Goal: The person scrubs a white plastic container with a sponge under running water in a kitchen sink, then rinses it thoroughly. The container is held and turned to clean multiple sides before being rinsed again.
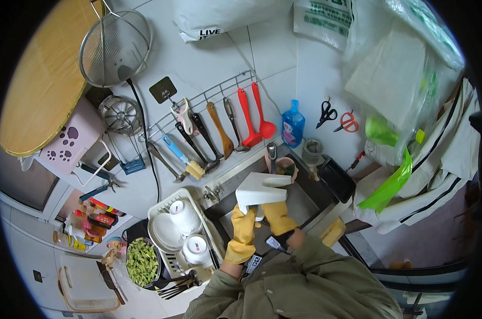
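Yellow rubber gloves cover both hands over a metal sink. A white angular plastic piece, with a notch at its right end, is held up above the basin. My left hand grips its lower left side, and my right hand is against its lower edge; the piece hides most of the fingers. Behind it, a pink strainer basket with food scraps sits at the sink's far corner, below the faucet. Left of the sink stands a white dish rack with upturned bowls and plates.
A pot of chopped green vegetables stands left of the rack. Utensils, including a red ladle, hang from a wall rail. A blue soap bottle and a black tray border the sink. A yellow sponge lies right.
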`<state>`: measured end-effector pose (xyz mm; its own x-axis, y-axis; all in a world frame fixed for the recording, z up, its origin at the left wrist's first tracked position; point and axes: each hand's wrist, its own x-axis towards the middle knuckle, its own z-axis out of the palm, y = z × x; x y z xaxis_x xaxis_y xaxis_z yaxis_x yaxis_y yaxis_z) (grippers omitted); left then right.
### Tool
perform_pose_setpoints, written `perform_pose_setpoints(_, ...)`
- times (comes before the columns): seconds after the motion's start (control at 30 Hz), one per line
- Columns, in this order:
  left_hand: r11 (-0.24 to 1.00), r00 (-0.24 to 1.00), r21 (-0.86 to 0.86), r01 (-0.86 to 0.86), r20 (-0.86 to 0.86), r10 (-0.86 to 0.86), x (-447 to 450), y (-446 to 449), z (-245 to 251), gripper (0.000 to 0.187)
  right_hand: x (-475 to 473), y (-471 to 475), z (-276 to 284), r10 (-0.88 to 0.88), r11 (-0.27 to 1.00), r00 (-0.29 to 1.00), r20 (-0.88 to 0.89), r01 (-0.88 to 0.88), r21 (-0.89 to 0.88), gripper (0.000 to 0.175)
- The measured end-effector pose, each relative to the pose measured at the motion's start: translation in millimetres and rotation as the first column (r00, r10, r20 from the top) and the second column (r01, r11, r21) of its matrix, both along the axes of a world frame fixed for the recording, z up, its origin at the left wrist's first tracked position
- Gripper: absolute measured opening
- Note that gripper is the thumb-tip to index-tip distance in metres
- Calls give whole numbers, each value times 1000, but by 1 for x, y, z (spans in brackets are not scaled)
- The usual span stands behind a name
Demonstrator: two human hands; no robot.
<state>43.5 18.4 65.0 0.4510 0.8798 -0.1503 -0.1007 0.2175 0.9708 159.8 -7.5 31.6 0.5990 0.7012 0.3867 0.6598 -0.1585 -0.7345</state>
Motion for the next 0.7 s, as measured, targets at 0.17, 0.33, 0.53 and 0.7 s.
perform_pose_setpoints(0.17,999,997,-39,15,75,-12,-4,1,3,21,1,3,-12,126,985,945,-301,-84,150,35)
perform_pose_setpoints(0.33,998,999,-23,-52,-17,52,-2,-5,-1,22,5,2,-15,84,996,991,-103,-80,35,33)
perform_pose_setpoints(0.53,999,996,-40,7,85,-3,-3,5,1,23,-8,2,3,120,982,909,-400,-51,180,39)
perform_pose_setpoints(0.7,997,995,-13,-72,75,72,-5,8,5,25,15,3,24,-16,999,909,-418,36,40,38)
